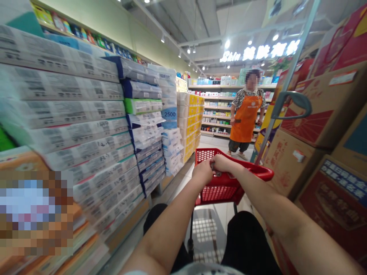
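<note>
A red plastic shopping cart [220, 193] stands just ahead of my knees, with a perforated basket and dark legs. Its handle bar [255, 172] runs across the near side. My left hand [203, 172] is closed at the left part of this handle. Close beside it, my right hand [224, 164] is closed over the middle of the bar, its fingers bent toward the left hand. A small dark patch shows between the two hands, too small to make out. The inside of the basket is mostly hidden behind my hands.
Tall stacks of wrapped paper packs [86, 95] line the left side. Cardboard boxes [298, 164] rise on the right, beside a metal pole [296, 49] with a grey hook-shaped fitting. Ahead stands a person in an orange apron [248, 116], before stocked shelves [215, 97].
</note>
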A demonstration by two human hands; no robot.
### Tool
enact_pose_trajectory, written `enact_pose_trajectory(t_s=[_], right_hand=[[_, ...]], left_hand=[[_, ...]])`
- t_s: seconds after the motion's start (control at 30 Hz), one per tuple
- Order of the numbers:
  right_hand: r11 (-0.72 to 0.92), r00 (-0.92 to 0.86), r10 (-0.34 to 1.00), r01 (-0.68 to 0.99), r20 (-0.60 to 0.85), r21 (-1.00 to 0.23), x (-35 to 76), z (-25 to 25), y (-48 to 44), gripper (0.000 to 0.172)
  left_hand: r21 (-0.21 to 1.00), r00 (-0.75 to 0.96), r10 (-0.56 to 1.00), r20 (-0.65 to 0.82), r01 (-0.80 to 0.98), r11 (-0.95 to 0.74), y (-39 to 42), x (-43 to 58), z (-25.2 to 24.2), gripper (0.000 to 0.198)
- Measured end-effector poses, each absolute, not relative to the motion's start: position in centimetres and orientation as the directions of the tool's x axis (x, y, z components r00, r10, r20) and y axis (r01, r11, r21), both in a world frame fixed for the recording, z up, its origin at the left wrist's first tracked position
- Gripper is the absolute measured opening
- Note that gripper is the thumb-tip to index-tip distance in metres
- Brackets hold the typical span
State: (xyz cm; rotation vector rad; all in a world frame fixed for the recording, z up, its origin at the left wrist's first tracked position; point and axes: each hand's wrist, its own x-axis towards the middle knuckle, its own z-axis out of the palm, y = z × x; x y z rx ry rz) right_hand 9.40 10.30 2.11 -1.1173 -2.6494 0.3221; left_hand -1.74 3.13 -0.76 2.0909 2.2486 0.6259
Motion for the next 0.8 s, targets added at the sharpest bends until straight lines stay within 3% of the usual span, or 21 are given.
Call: enact_pose_trajectory(t_s=[0.1, 0.27, 0.47, 0.57, 0.67, 0.8], right_hand=[[0.687, -0.716, 0.684, 0.57, 0.138, -0.451, 10.8, 3.2, 8.4, 0.033], [0.834, -0.829, 0.504, 0.393, 0.243, -0.387, 13.4, 3.4, 4.5, 0.023], [0.806, -0.708, 0.559, 0.341, 0.432, -0.484, 14.1, 1.2, 3.4, 0.012], [0.787, -0.774, 0.543, 0.333, 0.327, -0.519, 14.3, 1.4, 4.8, 0.003], [0.746, -0.766, 0.59, 0.398, 0.254, -0.533, 14.3, 1.5, 5.6, 0.01], [0.856, -0.661, 0.511, 0.333, 0.549, -0.396, 14.0, 0.0, 4.4, 0.019]], left_hand=[[0.28, -0.094, 0.956, 0.278, 0.96, 0.013, 3.4, -2.1, -0.7, 0.047], [0.272, -0.092, 0.958, 0.272, 0.962, 0.015, 3.4, -2.4, -0.3, 0.045], [0.306, -0.051, 0.958, 0.283, 0.951, -0.04, 3.9, -2.4, -0.5, 0.039], [0.319, -0.032, 0.962, 0.27, 0.946, -0.059, 4.0, -2.4, -0.6, 0.039], [0.304, -0.035, 0.967, 0.253, 0.952, -0.046, 3.9, -2.4, -0.6, 0.039], [0.29, -0.045, 0.961, 0.272, 0.956, -0.037, 3.7, -2.3, -0.4, 0.038]])
